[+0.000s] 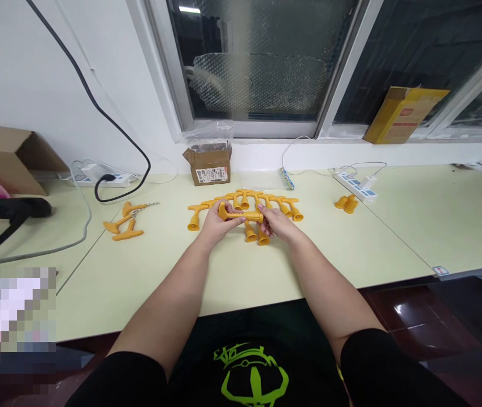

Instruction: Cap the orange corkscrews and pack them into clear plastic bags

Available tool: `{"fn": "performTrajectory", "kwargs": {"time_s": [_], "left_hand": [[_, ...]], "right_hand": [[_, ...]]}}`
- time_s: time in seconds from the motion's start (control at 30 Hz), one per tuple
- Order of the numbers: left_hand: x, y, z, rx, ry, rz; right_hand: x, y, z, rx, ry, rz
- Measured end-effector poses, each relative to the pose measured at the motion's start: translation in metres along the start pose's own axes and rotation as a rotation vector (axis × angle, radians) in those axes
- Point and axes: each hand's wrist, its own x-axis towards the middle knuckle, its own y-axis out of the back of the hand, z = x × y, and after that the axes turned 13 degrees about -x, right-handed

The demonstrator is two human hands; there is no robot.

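Observation:
Between my hands, above the table, is a yellow plastic corkscrew lying roughly level. My left hand is closed around its T-shaped handle, thumb along the shaft. At the other end, my right hand grips the bell-shaped sleeve. Behind and below the hands, an arc of several similar yellow corkscrews lies on the table, partly hidden by my fingers. Off to the left are loose T-handles with bare metal spirals. A few loose yellow sleeves rest on the right.
A small open cardboard box stands at the wall. Power strips with cables sit at both sides, and a black cable loops down at left. A large carton and a black stand occupy the far left.

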Motion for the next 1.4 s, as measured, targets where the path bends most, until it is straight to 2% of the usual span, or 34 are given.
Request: {"fn": "performTrajectory", "kwargs": {"time_s": [0.13, 0.33, 0.43, 0.6, 0.7, 0.9, 1.07, 1.13, 1.2, 1.33, 1.4], "left_hand": [[0.001, 0.001, 0.001, 0.025, 0.014, 0.02], [0.006, 0.0, -0.007, -0.058, 0.043, 0.104], [0.005, 0.0, -0.009, -0.127, 0.076, 0.095], [0.004, 0.002, -0.007, -0.101, 0.152, 0.063], [0.002, 0.0, -0.003, -0.04, 0.15, 0.064], [-0.003, -0.004, 0.002, 0.084, 0.045, 0.04], [-0.003, -0.004, 0.001, 0.167, -0.166, -0.035], [-0.002, -0.003, -0.001, 0.131, -0.152, -0.069], [-0.001, -0.004, -0.003, 0.071, -0.062, -0.06], [0.002, -0.004, -0.005, -0.049, 0.07, 0.086], [0.003, -0.005, -0.005, -0.126, 0.12, 0.122]], "right_hand": [[0.001, -0.001, 0.001, -0.012, 0.04, -0.014], [0.002, -0.002, 0.001, 0.021, 0.356, 0.095], [0.002, -0.003, 0.002, 0.015, 0.399, 0.118], [0.002, -0.001, 0.0, 0.02, 0.388, 0.093], [0.002, 0.0, -0.001, 0.027, 0.355, 0.066], [0.001, -0.001, 0.0, 0.092, 0.173, -0.021], [-0.002, -0.001, -0.001, 0.191, -0.02, -0.097], [-0.003, -0.001, -0.002, 0.178, -0.037, -0.097], [-0.002, -0.001, -0.003, 0.147, 0.03, -0.053], [-0.002, -0.001, -0.004, 0.048, 0.323, 0.083], [-0.002, -0.001, -0.004, -0.007, 0.398, 0.128]]}}
